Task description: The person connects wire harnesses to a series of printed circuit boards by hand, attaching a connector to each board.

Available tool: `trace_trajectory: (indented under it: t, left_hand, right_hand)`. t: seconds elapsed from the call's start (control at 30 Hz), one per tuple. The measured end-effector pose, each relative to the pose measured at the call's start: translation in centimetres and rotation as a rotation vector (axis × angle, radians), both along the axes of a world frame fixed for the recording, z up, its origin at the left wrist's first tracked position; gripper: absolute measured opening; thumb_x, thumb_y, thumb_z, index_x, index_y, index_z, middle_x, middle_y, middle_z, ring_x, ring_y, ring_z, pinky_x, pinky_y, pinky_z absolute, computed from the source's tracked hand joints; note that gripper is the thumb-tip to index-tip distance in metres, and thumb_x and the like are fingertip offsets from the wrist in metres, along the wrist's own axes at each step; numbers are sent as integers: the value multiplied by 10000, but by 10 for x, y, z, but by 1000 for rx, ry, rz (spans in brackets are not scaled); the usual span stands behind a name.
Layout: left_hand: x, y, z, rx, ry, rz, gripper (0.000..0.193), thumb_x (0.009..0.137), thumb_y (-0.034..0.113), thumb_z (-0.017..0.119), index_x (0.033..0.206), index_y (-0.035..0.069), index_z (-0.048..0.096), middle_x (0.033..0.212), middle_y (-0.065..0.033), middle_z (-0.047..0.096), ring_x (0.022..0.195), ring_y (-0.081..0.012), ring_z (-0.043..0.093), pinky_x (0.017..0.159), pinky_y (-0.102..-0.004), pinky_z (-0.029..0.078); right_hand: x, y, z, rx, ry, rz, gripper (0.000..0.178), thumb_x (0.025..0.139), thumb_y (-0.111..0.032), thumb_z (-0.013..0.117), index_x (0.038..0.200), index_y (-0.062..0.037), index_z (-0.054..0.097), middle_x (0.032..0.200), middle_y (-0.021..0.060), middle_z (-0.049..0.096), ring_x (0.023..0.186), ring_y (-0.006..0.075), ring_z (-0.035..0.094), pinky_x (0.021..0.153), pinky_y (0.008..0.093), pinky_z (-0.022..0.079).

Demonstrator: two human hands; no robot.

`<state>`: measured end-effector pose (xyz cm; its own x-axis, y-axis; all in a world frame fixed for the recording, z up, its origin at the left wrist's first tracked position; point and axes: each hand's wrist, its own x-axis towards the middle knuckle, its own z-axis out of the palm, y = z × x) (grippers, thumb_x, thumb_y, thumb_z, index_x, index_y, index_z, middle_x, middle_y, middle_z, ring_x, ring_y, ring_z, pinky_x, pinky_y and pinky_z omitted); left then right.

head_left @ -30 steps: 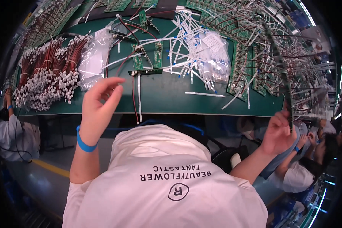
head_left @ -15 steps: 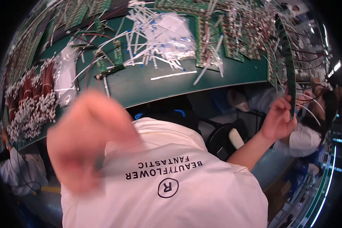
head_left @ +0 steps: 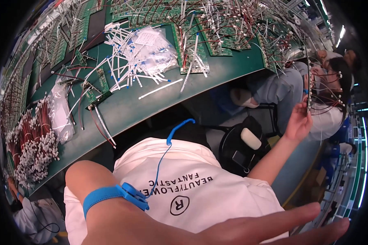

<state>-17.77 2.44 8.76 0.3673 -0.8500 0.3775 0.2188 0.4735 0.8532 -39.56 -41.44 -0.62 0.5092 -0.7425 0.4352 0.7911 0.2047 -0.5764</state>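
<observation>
The circuit board (head_left: 309, 92) stands edge-on between 2 and 3 o'clock, long axis running 12 to 6, wires pointing toward 3, its lower end pinched in the right grip (head_left: 299, 122). Compared with the earlier frame, the left grip (head_left: 241, 229), spread and empty, sits lower, fingers toward 3 o'clock, and the surface (head_left: 133, 114) slants more steeply.

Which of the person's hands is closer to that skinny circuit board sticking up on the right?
Right. The right hand holds the circuit board by its lower end; the left hand is across the bottom of the picture, below the board and apart from it.
</observation>
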Motion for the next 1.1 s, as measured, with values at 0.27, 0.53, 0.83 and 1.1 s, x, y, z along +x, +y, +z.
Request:
trace_trajectory:
  t: [0.27, 0.53, 0.83, 1.1]
  left_hand:
    - [5, 12, -11, 8, 111, -225, 671, 849, 688, 188, 1368, 262, 175, 1404, -192, 168, 1263, -342, 206, 1003, -525, 187]
    - [62, -76, -25, -18, 194, -397, 842, 834, 753, 102, 1481, 220, 32, 1497, -256, 76, 1384, -421, 97, 1095, -551, 96]
    - [94, -69, -64, -95, 674, -100, 966, 812, 703, 419, 1461, 51, 122, 1472, -309, 95, 1351, -472, 157, 1085, -603, 31]
    - [102, -81, -61, -161, 661, -4, 942, 830, 687, 397, 1461, 51, 106, 1470, -307, 106, 1328, -463, 229, 1072, -602, 156]
  right_hand:
    - [-12, -53, -3, 65, 4, 52, 365, 840, -59, 498, 1182, 67, 496, 1177, 226, 568, 1132, 321, 533, 959, 437, 423]
    - [-10, -137, 29, 124, -30, -33, 335, 813, -50, 498, 1118, 87, 513, 1117, 226, 596, 1084, 333, 561, 924, 437, 447]
    - [38, -270, 43, 115, 248, -293, 338, 788, -43, 492, 1102, 81, 495, 1112, 211, 582, 1040, 349, 570, 919, 453, 456]
    - [80, -353, 9, 384, 330, -494, 158, 746, -62, 505, 875, 29, 518, 958, 200, 601, 945, 374, 589, 867, 491, 477]
